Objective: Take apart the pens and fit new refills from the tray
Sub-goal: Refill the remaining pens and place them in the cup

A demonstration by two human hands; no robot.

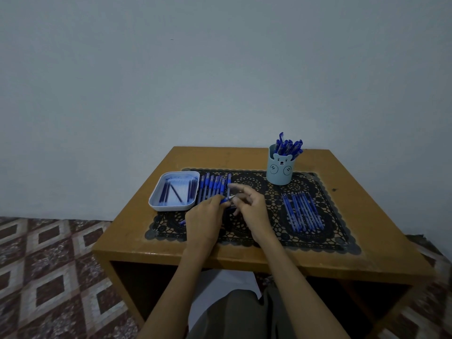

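Note:
My left hand (205, 217) grips a blue pen (227, 199) over the black lace mat (269, 199), the pen's tip pointing right. My right hand (249, 209) meets it at the tip end, its fingers blurred and partly spread, so its hold cannot be told. Behind the hands lies a row of several blue pens (212, 185). Left of them a white tray (156, 194) holds a few dark refills (168, 190). Several refills (303, 211) lie side by side on the mat at the right.
A pale blue bear-face cup (280, 170) full of blue pens stands at the back right of the small wooden table (367, 241). The wall is close behind. Patterned floor tiles lie on both sides, and my knees sit under the front edge.

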